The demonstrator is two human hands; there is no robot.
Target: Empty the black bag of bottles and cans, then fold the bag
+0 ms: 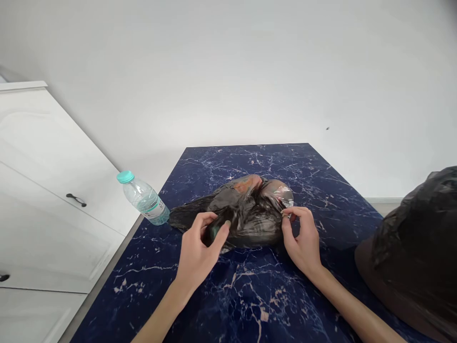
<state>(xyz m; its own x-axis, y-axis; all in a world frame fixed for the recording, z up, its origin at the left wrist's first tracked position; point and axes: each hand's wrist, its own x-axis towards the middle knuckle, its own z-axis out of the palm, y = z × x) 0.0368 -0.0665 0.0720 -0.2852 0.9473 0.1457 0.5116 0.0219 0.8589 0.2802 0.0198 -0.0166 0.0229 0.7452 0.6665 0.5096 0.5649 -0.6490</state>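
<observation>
A black plastic bag [255, 224] lies crumpled on the blue marbled table [246, 305], with reddish and shiny contents showing faintly through its thin film. My left hand [202, 243] is curled around the bag's near left part, thumb and fingers closing on the plastic. At the right edge, my right hand [302, 233] pinches the bag's film between thumb and fingertips. What exactly is inside the bag cannot be made out.
A plastic bottle [144, 200] with a turquoise cap stands left of the bag. A bin [374, 271] lined with black plastic is at the right. White cabinets [53, 200] stand at the left, and a white wall [243, 71] rises behind the table.
</observation>
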